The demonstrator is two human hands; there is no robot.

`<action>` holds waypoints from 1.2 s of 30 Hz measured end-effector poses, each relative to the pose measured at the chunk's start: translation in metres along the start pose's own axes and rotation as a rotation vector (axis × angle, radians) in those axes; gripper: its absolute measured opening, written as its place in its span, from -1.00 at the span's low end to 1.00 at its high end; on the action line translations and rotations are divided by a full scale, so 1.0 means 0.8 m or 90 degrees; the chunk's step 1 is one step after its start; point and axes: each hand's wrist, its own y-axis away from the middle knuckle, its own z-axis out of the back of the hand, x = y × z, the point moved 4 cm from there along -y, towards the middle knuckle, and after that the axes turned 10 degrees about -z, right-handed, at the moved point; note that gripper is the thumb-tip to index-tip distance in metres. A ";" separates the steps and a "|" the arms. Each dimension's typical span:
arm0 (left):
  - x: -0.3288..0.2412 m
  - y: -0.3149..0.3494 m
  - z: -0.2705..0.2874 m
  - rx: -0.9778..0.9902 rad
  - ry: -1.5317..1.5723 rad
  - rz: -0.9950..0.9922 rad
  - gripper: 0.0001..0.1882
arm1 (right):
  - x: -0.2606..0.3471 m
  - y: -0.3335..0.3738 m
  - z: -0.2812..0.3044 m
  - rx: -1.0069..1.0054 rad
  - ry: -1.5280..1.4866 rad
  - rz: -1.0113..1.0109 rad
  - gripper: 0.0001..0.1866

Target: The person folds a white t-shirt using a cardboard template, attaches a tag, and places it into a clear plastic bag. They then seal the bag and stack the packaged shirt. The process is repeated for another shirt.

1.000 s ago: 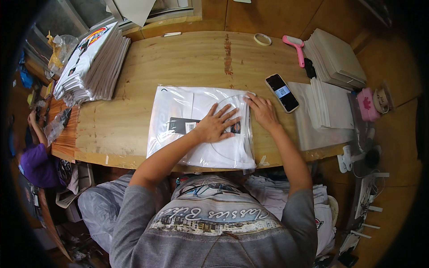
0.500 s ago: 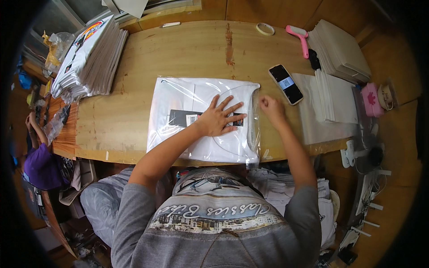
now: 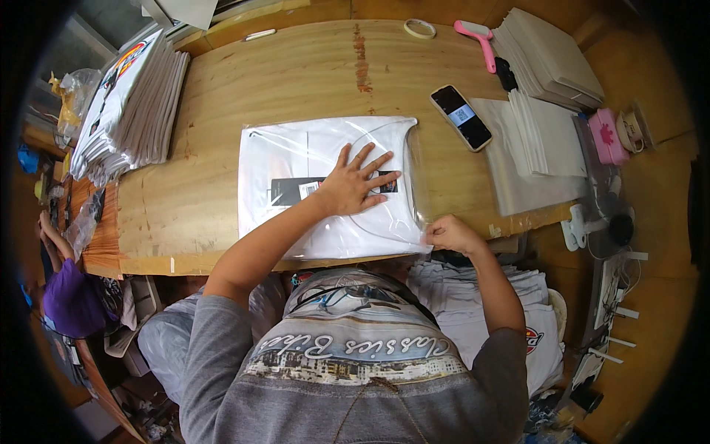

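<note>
Bagged white t-shirt (image 3: 325, 185) sits flat mid-tabletop (image 3: 222, 96). Left hand (image 3: 355, 185) is spread open, pressing it down; right hand (image 3: 447, 233) pinches the bag's near corner. Looks light, floppy and slick, so I'd grab it by the edges.

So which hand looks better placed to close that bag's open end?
Probably the right hand: it pinches the clear bag at its near right corner, while the left hand lies flat on top, pinning it.
</note>
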 end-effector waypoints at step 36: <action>0.159 0.068 0.379 -0.529 0.728 0.314 -0.66 | 0.407 0.104 0.102 -0.176 -0.205 0.553 -0.55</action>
